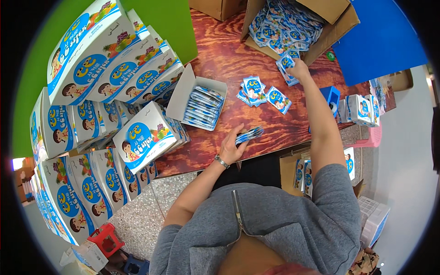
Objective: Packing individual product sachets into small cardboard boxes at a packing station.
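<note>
My left hand (231,145), with a metal watch on its wrist, is closed around a small stack of blue and white packets (250,134) above the table's near edge. Farther off to the right, my right hand (299,69) grips some packets (286,71) just in front of a large cardboard carton (316,43). That carton lies with its opening toward me, and a heap of loose packets (286,27) fills it. Between my hands, a few packets (253,90) lie on the table. An open white box (183,98) left of them holds a row of upright packets (201,107).
Tall stacks of printed white boxes (107,75) stand at the left, with one box (146,137) at the table's edge. A blue tape dispenser (331,98) and small packs (362,110) sit at the right. A red stool (106,239) is on the floor.
</note>
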`<state>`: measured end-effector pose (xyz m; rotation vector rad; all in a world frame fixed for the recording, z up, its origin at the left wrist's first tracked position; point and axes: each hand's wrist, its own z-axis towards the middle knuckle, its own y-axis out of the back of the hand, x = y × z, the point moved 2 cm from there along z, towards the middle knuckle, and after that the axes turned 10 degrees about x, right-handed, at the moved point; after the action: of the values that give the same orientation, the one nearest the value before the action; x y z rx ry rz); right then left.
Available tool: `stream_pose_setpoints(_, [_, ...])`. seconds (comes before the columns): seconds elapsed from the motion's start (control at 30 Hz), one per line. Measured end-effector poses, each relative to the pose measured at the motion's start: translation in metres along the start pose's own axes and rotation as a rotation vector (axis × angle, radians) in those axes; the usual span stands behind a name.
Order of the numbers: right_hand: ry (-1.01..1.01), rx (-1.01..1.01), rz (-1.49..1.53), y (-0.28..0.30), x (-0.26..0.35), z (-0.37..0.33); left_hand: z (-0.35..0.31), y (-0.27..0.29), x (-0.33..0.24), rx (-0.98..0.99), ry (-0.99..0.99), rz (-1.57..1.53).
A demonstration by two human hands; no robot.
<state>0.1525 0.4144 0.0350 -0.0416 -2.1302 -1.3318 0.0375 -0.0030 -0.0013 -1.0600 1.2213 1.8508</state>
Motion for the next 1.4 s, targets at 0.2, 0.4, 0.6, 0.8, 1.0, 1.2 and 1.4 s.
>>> stream_pose_setpoints(0.2, [-0.253,-0.179,-0.461,-0.030,0.022,-0.024,-0.001,-0.001,0.000,0.004,-0.007,0.023])
stream_pose_setpoints(0.4, [-0.036,-0.113,-0.608,-0.011,0.045,-0.063,0.000,0.000,0.001,-0.007,-0.022,-0.011])
stream_pose_setpoints(0.6, [0.075,0.234,-0.672,-0.050,0.030,-0.118,-0.001,0.000,0.004,-0.008,-0.026,-0.011])
stream_pose_setpoints(0.8, [-0.018,0.103,-0.248,-0.044,0.012,-0.109,0.001,-0.002,0.003,-0.020,-0.055,-0.015])
stream_pose_setpoints(1.0, [0.024,0.392,0.597,-0.094,0.066,-0.093,0.000,-0.003,0.004,-0.006,-0.062,-0.055])
stream_pose_setpoints(1.2, [-0.161,0.139,-0.275,-0.098,0.108,-0.107,-0.004,0.008,0.001,0.032,-0.066,-0.042])
stream_pose_setpoints(1.4, [0.229,-0.125,-0.188,-0.088,0.095,-0.125,-0.006,0.018,-0.001,0.052,-0.133,-0.009])
